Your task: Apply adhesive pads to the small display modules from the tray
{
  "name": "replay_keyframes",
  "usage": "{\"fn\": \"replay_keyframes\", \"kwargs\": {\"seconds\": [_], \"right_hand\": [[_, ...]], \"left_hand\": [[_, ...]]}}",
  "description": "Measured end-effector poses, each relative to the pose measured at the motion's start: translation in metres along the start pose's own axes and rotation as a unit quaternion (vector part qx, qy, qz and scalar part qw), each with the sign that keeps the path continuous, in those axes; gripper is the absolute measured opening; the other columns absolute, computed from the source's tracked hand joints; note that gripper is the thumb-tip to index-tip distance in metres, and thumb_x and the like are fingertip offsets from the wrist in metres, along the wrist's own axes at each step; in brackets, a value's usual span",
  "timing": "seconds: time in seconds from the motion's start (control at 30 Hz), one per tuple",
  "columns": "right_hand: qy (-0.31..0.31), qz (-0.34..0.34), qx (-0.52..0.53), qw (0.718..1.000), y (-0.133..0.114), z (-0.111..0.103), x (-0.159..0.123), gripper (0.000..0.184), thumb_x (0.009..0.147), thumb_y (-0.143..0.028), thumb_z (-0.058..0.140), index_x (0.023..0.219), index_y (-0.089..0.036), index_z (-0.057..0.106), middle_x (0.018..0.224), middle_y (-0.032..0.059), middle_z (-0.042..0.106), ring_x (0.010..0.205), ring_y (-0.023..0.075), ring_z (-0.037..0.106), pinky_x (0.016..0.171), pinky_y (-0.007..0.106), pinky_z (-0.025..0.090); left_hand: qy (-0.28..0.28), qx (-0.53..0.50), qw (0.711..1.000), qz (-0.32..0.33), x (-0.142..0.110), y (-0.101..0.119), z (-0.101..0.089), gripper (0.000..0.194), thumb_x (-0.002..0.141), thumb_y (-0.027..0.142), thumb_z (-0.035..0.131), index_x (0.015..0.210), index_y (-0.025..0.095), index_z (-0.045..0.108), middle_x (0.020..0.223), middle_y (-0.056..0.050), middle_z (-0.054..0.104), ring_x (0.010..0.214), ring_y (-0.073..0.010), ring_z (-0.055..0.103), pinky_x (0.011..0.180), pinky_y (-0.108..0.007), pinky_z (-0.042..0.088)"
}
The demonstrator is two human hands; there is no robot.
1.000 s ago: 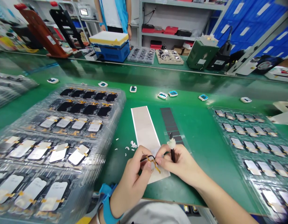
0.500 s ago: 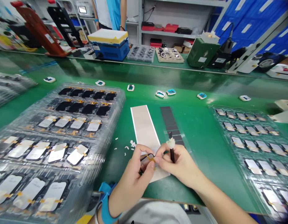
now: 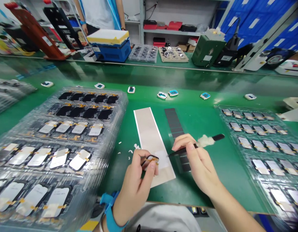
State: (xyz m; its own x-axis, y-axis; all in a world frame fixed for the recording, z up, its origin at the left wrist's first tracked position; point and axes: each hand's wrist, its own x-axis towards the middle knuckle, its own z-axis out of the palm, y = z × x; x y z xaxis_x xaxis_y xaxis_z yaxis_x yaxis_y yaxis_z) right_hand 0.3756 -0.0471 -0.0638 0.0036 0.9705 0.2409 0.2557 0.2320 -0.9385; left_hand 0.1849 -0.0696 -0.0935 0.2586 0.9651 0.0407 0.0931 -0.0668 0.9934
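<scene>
Between the thumb and fingers of my left hand (image 3: pixel 139 180) is a small display module (image 3: pixel 151 158) with a dark rim and an orange flex strip. My right hand (image 3: pixel 197 161) is closed round black tweezers (image 3: pixel 181 150), whose tips point left over the sheet. White fluffy material (image 3: pixel 206 140) is wrapped about their rear part. Beneath my hands lies a beige adhesive sheet (image 3: pixel 149 129) with white edges. A strip of dark grey pieces on clear film (image 3: pixel 174 122) runs partly under my right hand. Small white scraps (image 3: pixel 136 146) lie left of the beige sheet.
Stacked clear trays of display modules (image 3: pixel 116 129) fill the left side. Another clear tray of modules (image 3: pixel 256 141) is at right. Several white watch-like frames (image 3: pixel 173 93) line the green bench behind. A blue box (image 3: pixel 112 50) stands on the rear ledge, with a person (image 3: pixel 100 16) beyond it.
My right hand has moved away from the module to the right. The tweezers have swung from upright to nearly level, tips leftward. My left hand keeps the module.
</scene>
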Motion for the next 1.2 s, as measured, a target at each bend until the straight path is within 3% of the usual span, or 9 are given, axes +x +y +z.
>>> {"fn": "replay_keyframes", "kwargs": {"seconds": [0.17,0.3,0.4,0.47,0.57,0.7,0.83,1.07,1.2], "right_hand": [[-0.047,0.041,0.000,0.998,0.003,-0.009,-0.010,0.025,0.102,-0.037,0.050,0.086,-0.020,0.061,0.084,0.0019,0.062,0.071,0.0133,0.063,0.065,0.024,0.052],[-0.086,-0.078,-0.098,0.988,0.001,-0.017,-0.025,0.016,0.101,-0.020,0.045,0.102,-0.020,0.061,0.093,0.0051,0.064,0.089,0.0166,0.062,0.077,0.028,0.052],[-0.145,-0.232,-0.202,0.940,-0.004,-0.014,-0.032,0.027,0.099,-0.012,0.038,0.111,-0.015,0.062,0.084,0.0066,0.060,0.081,0.0190,0.056,0.070,0.032,0.049],[-0.151,-0.311,-0.262,0.901,-0.006,-0.009,-0.034,0.029,0.098,-0.009,0.035,0.109,-0.012,0.062,0.072,0.0038,0.055,0.068,0.0176,0.048,0.059,0.031,0.041],[-0.121,-0.387,-0.302,0.863,-0.008,-0.003,-0.030,0.022,0.097,-0.007,0.042,0.104,-0.011,0.063,0.062,-0.0014,0.050,0.058,0.0149,0.039,0.052,0.031,0.027],[-0.090,-0.466,-0.334,0.814,-0.010,-0.003,-0.022,0.016,0.092,-0.008,0.052,0.094,-0.010,0.067,0.059,-0.0015,0.051,0.055,0.0143,0.040,0.050,0.033,0.021],[-0.084,-0.486,-0.340,0.801,-0.014,-0.004,-0.015,0.015,0.089,-0.008,0.055,0.082,-0.011,0.068,0.057,-0.0007,0.052,0.053,0.0141,0.039,0.049,0.033,0.020],[-0.130,-0.476,-0.377,0.784,-0.018,0.000,-0.007,0.029,0.096,-0.010,0.040,0.087,-0.012,0.067,0.058,0.0000,0.054,0.052,0.0147,0.043,0.048,0.032,0.027],[-0.123,-0.469,-0.381,0.787,-0.012,0.004,-0.006,0.025,0.096,-0.010,0.043,0.088,-0.012,0.066,0.058,-0.0005,0.055,0.052,0.0145,0.043,0.049,0.032,0.027]], "left_hand": [[-0.043,0.065,0.997,-0.022,-0.015,0.005,-0.006,0.013,0.107,0.033,0.042,0.106,0.023,0.050,0.093,-0.003,0.065,0.083,-0.0163,0.061,0.075,-0.027,0.044],[-0.045,-0.048,0.994,-0.092,-0.013,0.002,-0.004,0.020,0.106,0.042,0.044,0.101,0.023,0.049,0.077,0.001,0.056,0.068,-0.0128,0.051,0.063,-0.023,0.041],[-0.086,-0.182,0.969,-0.144,-0.005,0.004,-0.002,0.025,0.103,0.048,0.048,0.098,0.024,0.046,0.068,0.006,0.043,0.057,-0.0096,0.036,0.050,-0.019,0.030],[-0.092,-0.225,0.955,-0.169,-0.001,0.009,-0.001,0.026,0.101,0.050,0.051,0.099,0.025,0.046,0.067,0.008,0.037,0.054,-0.0085,0.028,0.048,-0.018,0.025],[-0.095,-0.222,0.956,-0.168,0.001,0.016,-0.001,0.026,0.101,0.050,0.052,0.099,0.025,0.045,0.066,0.008,0.032,0.055,-0.0086,0.024,0.048,-0.018,0.023],[-0.110,-0.179,0.970,-0.121,0.001,0.023,-0.001,0.024,0.104,0.047,0.046,0.100,0.024,0.045,0.067,0.008,0.032,0.057,-0.0100,0.027,0.051,-0.021,0.026],[-0.115,-0.119,0.983,-0.083,0.005,0.025,0.001,0.019,0.105,0.042,0.045,0.102,0.023,0.047,0.071,0.006,0.039,0.061,-0.0106,0.032,0.054,-0.022,0.030],[-0.086,-0.090,0.991,-0.057,0.015,0.019,0.002,0.020,0.105,0.041,0.045,0.099,0.022,0.048,0.070,0.006,0.038,0.057,-0.0104,0.031,0.051,-0.022,0.028],[-0.097,-0.091,0.990,-0.047,0.018,0.017,0.001,0.022,0.106,0.042,0.042,0.098,0.022,0.047,0.071,0.006,0.040,0.058,-0.0104,0.033,0.054,-0.022,0.030]]}}
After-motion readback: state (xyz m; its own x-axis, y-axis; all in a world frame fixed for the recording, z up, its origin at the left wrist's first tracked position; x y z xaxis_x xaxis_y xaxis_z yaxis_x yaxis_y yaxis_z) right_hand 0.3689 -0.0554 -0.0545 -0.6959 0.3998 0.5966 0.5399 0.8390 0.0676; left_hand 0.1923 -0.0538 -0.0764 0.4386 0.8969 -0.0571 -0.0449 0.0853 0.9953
